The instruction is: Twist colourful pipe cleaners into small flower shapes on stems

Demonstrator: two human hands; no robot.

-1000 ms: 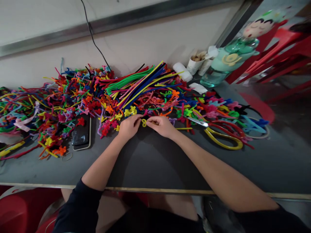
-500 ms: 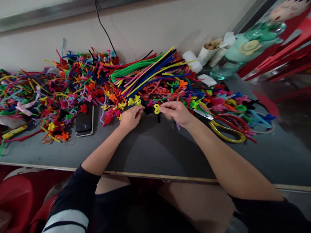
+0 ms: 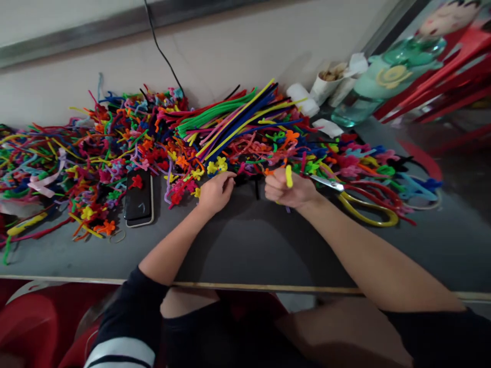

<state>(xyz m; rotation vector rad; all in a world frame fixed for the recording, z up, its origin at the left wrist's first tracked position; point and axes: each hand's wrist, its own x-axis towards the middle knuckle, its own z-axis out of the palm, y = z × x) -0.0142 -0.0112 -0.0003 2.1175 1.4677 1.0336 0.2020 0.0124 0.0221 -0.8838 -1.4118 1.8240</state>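
My right hand (image 3: 289,189) is closed, knuckles toward the pile, around a small yellow pipe-cleaner piece (image 3: 289,176). The piece sticks up by the thumb and shows edge-on; the rest of it is hidden in the fist. My left hand (image 3: 218,193) rests low over the table with its fingers curled together. Whatever its fingertips hold is too small or hidden to name. Black pipe-cleaner bits (image 3: 257,189) lie between the two hands. Just beyond my left hand are yellow pipe-cleaner flowers (image 3: 217,165).
Behind my hands lies a bundle of straight pipe cleaners (image 3: 230,120) on a long heap of twisted ones (image 3: 115,133). Scissors with yellow handles (image 3: 383,220) lie to the right. A phone (image 3: 138,202) is at left, a green bottle (image 3: 368,92) at back right.
My right hand has moved right and turned, its fingers now curled into a fist, so the yellow loops no longer face me. The view has shifted slightly; my left hand stays near its place.
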